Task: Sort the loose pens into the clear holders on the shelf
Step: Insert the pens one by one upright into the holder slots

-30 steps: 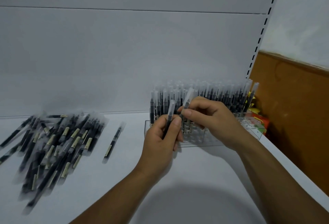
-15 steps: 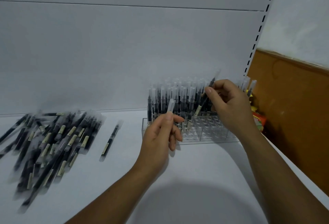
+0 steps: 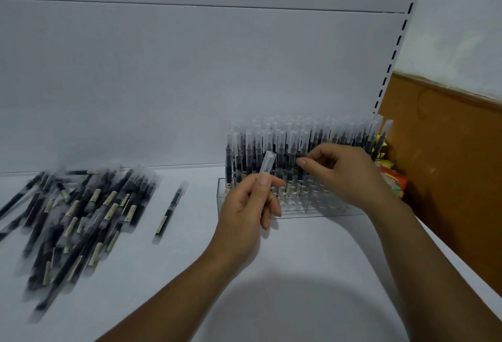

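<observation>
A clear acrylic holder (image 3: 330, 209) stands on the white shelf at centre right, with many black pens with clear caps (image 3: 279, 151) upright in it. My left hand (image 3: 244, 216) hovers before the holder's left end and grips one pen (image 3: 267, 162), its clear cap pointing up. My right hand (image 3: 347, 175) reaches over the holder's middle, thumb and forefinger pinched on a pen (image 3: 301, 151) that stands in the front rows. A heap of loose black pens (image 3: 81, 211) lies at the left, and a single pen (image 3: 171, 211) lies apart between the heap and the holder.
The shelf's white back panel (image 3: 190, 83) rises just behind the holder. A slotted upright (image 3: 394, 56) and a brown wooden panel (image 3: 448, 165) close off the right side. Colourful packets (image 3: 392, 181) sit wedged beside the holder's right end.
My right hand has come down from above the holder, and its pen is now among the front rows. My left hand has stayed in place with its pen.
</observation>
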